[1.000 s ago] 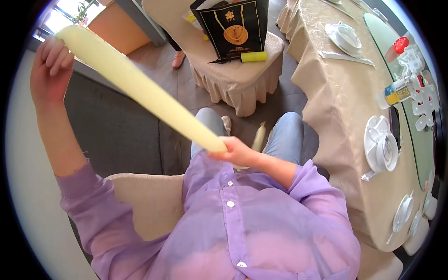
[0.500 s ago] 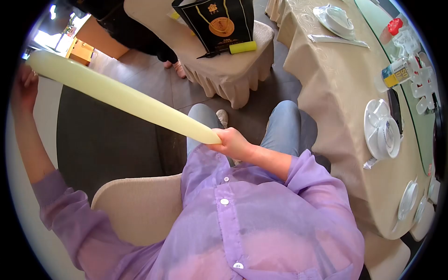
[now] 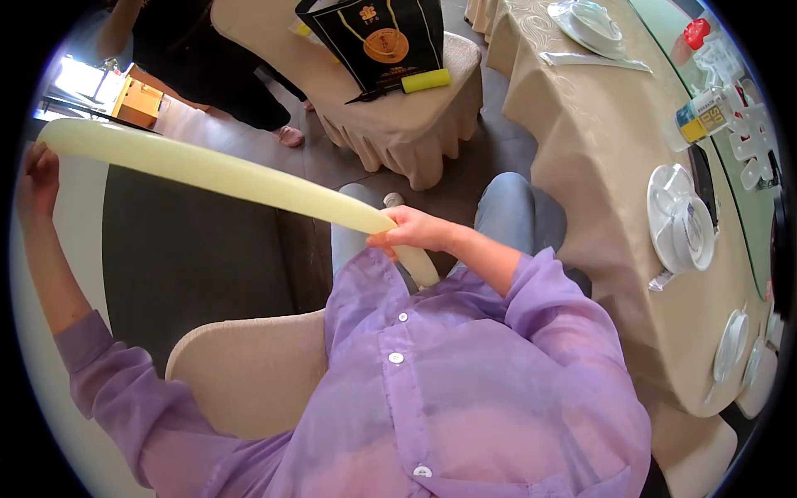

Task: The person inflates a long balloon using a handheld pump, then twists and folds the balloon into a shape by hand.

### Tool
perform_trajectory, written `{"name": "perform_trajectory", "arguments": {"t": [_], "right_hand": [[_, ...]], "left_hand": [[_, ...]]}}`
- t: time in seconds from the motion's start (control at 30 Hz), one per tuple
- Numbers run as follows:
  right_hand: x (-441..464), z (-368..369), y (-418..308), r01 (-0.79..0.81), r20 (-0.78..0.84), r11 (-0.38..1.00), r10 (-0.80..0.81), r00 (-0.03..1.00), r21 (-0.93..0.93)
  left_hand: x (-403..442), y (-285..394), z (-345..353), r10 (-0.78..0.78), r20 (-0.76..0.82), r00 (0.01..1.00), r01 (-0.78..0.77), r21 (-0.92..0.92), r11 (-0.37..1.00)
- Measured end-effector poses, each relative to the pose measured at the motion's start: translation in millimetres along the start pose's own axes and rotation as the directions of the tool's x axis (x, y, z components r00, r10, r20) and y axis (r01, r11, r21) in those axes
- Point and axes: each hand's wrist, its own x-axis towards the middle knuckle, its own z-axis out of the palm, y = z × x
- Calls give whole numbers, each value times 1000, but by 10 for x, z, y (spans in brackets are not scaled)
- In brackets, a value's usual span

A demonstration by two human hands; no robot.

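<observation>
A long pale-yellow modelling balloon (image 3: 216, 174) stretches across in front of me, from the far left to my lap. At its left end, my left hand (image 3: 39, 178) is raised with the fingers closed at the balloon's tip. My right hand (image 3: 419, 230) is wrapped round the balloon near its other end, above my thighs. Past that grip, a short section bends downward toward my lap. The balloon's very tip beneath my left fingers is hard to make out.
A covered chair (image 3: 440, 124) ahead carries a black paper bag (image 3: 378, 46) and a yellow-green pump (image 3: 425, 80). On the right, a cloth-covered table (image 3: 573, 124) holds wrapped dishes (image 3: 685, 220) and a plastic bottle (image 3: 701, 116). Another person (image 3: 207, 62) stands at the upper left.
The balloon now shows a short bent section below my right hand, where before it ended at the grip. My left hand has lowered slightly. The other person's legs have shifted.
</observation>
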Motion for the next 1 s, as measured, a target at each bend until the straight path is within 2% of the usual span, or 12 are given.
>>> {"name": "perform_trajectory", "arguments": {"t": [0.17,0.23,0.3,0.37,0.53,0.63,0.73,0.77,0.8,0.83,0.9,1.0], "right_hand": [[1,-26,106,-31,-62,973,17,998,-230],[62,-85,182,60,-168,971,-101,981,-232],[123,-215,89,-23,-198,986,-10,980,-163],[113,-284,-156,22,-136,999,-17,991,29],[80,-227,-45,64,100,950,-35,994,-307],[82,-282,-52,-93,-180,935,31,983,-342],[193,-338,-346,-71,-322,978,4,947,-196],[238,-344,-431,-61,-319,994,28,947,-95],[286,-349,-524,-51,-312,999,49,949,3],[333,-342,-625,-46,-309,999,41,950,-10],[410,-302,-801,61,-403,992,-12,915,110],[418,-426,-1188,281,-532,949,-165,830,145]], "left_hand": [[-75,123,591,92,-316,944,-112,-46,993],[-89,117,579,123,-304,945,-141,-40,989],[-53,43,727,141,-278,950,-157,-37,987],[-39,-128,1140,378,-632,676,-331,197,923],[-75,264,632,287,-482,828,-311,31,950],[-108,90,720,355,-443,823,-362,73,929],[8,-864,1701,565,-464,682,-429,371,823],[-12,-1265,2055,565,-392,726,-381,455,805],[41,-1617,1744,522,-83,849,-363,626,690],[-115,-2143,2616,461,99,882,-383,722,576],[-271,-2816,3192,325,150,934,-277,877,392],[-293,-3851,3261,237,-72,969,-136,648,750]]}}
